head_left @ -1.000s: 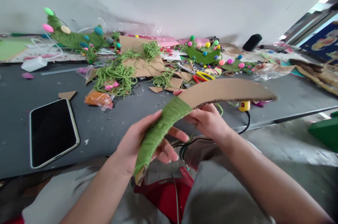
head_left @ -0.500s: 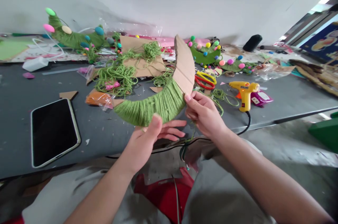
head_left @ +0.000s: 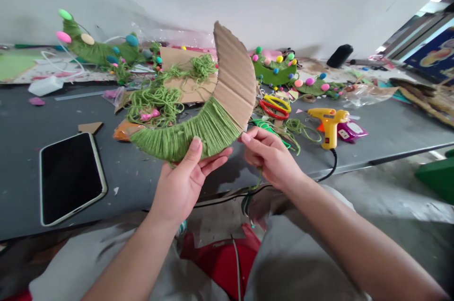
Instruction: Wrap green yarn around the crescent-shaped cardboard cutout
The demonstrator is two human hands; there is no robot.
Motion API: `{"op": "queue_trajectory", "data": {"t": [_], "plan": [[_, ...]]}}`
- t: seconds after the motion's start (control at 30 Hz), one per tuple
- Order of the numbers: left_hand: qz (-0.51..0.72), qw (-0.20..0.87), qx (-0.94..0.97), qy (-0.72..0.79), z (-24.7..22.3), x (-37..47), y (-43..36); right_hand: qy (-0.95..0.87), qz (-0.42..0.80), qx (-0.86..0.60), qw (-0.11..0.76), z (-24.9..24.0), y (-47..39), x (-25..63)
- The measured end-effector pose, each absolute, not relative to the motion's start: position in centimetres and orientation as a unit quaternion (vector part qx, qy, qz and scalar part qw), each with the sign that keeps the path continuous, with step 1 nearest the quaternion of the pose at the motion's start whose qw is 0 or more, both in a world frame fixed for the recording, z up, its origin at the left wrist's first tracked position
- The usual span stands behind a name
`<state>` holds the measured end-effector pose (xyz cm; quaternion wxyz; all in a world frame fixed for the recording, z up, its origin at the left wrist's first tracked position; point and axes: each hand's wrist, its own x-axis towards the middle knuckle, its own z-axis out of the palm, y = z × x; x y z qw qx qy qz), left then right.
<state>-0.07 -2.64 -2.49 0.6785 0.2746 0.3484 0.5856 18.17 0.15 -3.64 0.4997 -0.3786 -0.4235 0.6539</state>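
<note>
My left hand (head_left: 180,185) grips a cardboard crescent (head_left: 236,76) from below, its thumb on the front and its fingers behind. Green yarn (head_left: 187,133) is wound in tight turns around the crescent's lower left part, while the upper right end is bare, ribbed cardboard. At the border between the wound and bare parts, my right hand (head_left: 271,156) is closed in a pinch on the yarn, close to the outer edge. A loose green strand hangs under that hand.
A yellow glue gun (head_left: 329,126) stands on the right, its cord running over the table edge. Red-and-yellow scissors (head_left: 275,107) and a tangled yarn heap (head_left: 156,102) lie behind the crescent. A phone (head_left: 73,178) lies left. Decorated green crescents (head_left: 99,52) line the back.
The crescent has moved left and tilted, its bare end now higher and facing me more. My left hand has closed around it, its thumb now flat on the yarn. My right hand has shifted slightly.
</note>
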Motion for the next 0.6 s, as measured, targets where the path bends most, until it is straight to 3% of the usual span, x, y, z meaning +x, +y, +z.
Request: {"op": "queue_trajectory", "data": {"t": [0.6], "plan": [[0.584,0.679,0.254,0.364,-2.43,-0.28,-2.44,-0.444,0.633,-0.39,0.501,-3.08,0.0,18.55]]}}
